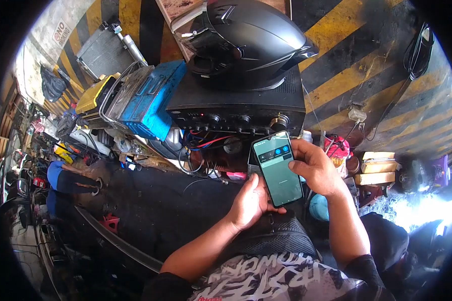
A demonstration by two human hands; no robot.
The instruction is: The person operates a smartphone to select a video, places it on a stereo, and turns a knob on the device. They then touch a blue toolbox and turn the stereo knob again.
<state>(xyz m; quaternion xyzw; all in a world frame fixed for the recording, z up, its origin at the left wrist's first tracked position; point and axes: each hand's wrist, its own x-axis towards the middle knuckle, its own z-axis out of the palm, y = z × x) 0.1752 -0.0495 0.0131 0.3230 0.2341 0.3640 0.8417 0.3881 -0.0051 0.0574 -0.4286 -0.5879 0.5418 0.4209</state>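
A smartphone [281, 183] with a lit greenish screen is held upright before my chest, tilted slightly. A dark panel with two blue round icons shows near the top of its screen; the text is too small to read. My left hand [251, 201] grips its lower left edge, with fingers partly hidden beneath it. On the right edge, my right hand [314, 165] is closed around the upper half, its thumb over the screen. Just beyond the phone stands a black amplifier [221, 118] with knobs and a red light. A matte black helmet [256, 37] rests on top of it.
Left of the amplifier sits a blue metal box [153, 103], with a yellow case [93, 95] farther left. Wires [213, 142] run below the amplifier. Boxes [376, 168] are stacked at right. Another person [68, 178] bends over at far left, near a red stand [109, 222].
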